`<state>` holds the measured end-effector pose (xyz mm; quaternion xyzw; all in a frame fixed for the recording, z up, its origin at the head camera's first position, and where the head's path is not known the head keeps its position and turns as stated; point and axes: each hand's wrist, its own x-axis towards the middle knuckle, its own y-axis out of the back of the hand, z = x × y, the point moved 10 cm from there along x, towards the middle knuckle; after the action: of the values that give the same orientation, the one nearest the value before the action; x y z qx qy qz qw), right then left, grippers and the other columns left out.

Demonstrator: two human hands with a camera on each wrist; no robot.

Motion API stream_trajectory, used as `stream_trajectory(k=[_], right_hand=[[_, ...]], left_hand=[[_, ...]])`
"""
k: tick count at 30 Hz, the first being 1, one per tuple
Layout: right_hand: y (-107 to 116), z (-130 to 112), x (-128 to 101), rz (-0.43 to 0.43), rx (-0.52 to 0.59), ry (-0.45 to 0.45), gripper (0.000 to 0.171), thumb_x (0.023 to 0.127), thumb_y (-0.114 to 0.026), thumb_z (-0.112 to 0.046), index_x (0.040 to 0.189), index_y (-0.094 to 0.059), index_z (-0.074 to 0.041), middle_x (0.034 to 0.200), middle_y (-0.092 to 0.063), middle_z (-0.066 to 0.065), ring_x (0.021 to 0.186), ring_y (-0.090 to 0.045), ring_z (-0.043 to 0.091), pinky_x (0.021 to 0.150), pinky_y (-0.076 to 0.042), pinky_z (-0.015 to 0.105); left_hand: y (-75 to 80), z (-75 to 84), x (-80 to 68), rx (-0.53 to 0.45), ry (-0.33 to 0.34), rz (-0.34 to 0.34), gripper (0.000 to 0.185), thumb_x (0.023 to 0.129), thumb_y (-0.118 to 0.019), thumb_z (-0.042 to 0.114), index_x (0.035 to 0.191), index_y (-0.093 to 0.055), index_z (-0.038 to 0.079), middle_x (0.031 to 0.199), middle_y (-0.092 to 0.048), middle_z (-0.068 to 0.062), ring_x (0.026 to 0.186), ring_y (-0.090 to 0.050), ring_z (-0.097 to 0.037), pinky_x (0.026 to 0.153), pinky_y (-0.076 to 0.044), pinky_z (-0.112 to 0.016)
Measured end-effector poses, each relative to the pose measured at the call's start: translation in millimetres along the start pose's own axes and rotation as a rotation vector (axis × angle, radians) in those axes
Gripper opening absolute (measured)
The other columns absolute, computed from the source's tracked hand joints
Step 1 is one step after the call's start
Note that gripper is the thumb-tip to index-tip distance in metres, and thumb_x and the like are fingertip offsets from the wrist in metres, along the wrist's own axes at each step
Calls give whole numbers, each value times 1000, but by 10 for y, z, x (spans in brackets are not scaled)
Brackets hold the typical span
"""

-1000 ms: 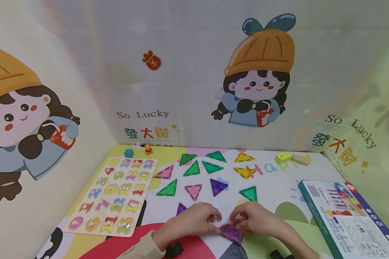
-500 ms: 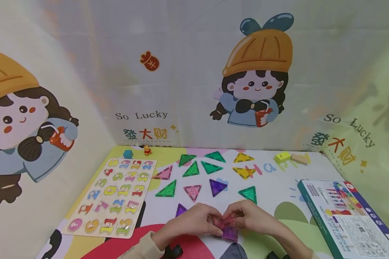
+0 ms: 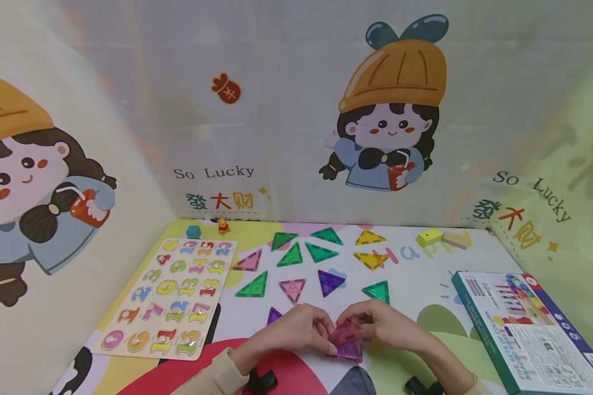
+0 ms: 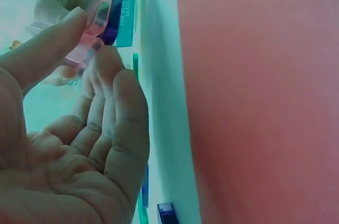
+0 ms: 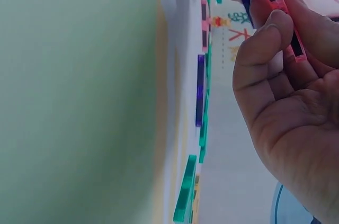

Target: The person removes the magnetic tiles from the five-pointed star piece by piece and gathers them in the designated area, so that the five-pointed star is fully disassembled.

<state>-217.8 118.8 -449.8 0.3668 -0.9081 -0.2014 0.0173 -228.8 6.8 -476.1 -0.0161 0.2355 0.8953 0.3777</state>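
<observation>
Both hands meet at the near middle of the mat over a small cluster of translucent tiles. My left hand [image 3: 303, 329] pinches a pink tile [image 3: 344, 332] between thumb and fingertips; the left wrist view shows that pink tile [image 4: 94, 25] with a purple one behind it. My right hand [image 3: 382, 326] grips the same pink tile [image 5: 275, 1] from the other side. A purple tile [image 3: 351, 351] hangs below, joined to it. Loose green, pink, purple and yellow triangle tiles [image 3: 290, 256] lie spread on the mat beyond the hands.
A number puzzle board [image 3: 170, 299] lies at the left. A printed box [image 3: 524, 329] sits at the right edge. Yellow and wooden blocks [image 3: 442, 238] rest at the back right, a small blue cube [image 3: 194, 231] and a toy figure at the back left. Cloth walls enclose the mat.
The hands have drawn closer together and lifted the pink and purple tiles slightly off the mat, tilting them upright between the fingers.
</observation>
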Motion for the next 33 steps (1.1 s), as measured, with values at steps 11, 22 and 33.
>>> stream_trajectory(k=[11, 22, 33], right_hand=[[23, 35, 38, 39, -6, -15, 47, 81, -49, 13, 111, -72, -14, 106, -70, 6, 85, -58, 9, 68, -50, 23], [13, 69, 22, 43, 132, -17, 34, 85, -51, 6, 111, -69, -7, 105, -71, 10, 84, -61, 10, 70, -53, 27], [340, -28, -154, -2, 247, 25, 41, 89, -47, -2, 127, -61, -1, 117, -69, 11, 89, -62, 9, 76, -53, 30]], left_hand=[[-23, -30, -15, -81, 12, -5, 22, 76, -84, 26, 83, -66, 17, 69, -68, 5, 62, -59, -5, 57, -41, -20], [-106, -12, 33, -188, -27, -60, 27, 86, -77, 23, 112, -70, 20, 97, -73, 7, 84, -64, -5, 74, -50, -21], [-111, -75, -4, -159, 14, -44, 8, 83, -80, 22, 87, -75, 15, 76, -71, 6, 68, -59, -4, 60, -43, -19]])
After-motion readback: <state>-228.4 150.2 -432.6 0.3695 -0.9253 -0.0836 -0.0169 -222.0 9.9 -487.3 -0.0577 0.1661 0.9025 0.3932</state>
